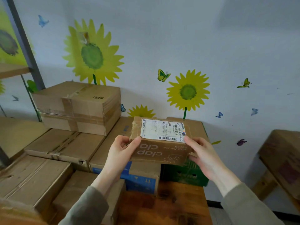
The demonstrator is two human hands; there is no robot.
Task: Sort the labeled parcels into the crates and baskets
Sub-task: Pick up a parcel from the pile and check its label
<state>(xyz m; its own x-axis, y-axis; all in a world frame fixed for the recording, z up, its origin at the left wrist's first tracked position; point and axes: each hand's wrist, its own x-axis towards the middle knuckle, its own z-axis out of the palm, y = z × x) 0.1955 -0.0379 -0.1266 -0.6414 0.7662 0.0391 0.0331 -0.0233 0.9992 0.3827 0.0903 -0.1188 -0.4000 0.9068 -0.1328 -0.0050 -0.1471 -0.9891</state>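
1. While both hands hold it up in the air, a small brown cardboard parcel point(155, 154) sits at the centre of the view, with its white shipping label point(162, 129) on the upper face, turned towards the camera.
2. Its long axis runs left to right, so one short end meets each hand, and neither hand is nearer than the other.
3. The left hand point(120, 153) grips the left end, thumb on the front top edge, fingers mostly hidden round the side.
4. The right hand point(204, 155) grips the right end, thumb by the label's corner, fingers wrapped beneath.
5. Below and behind the parcel is a stack of larger cardboard boxes point(78, 108), beside it a green-printed box point(186, 174), on a wooden table point(178, 205).
6. No crate or basket is in view, so the parcel probably has to be carried elsewhere once the label is read.
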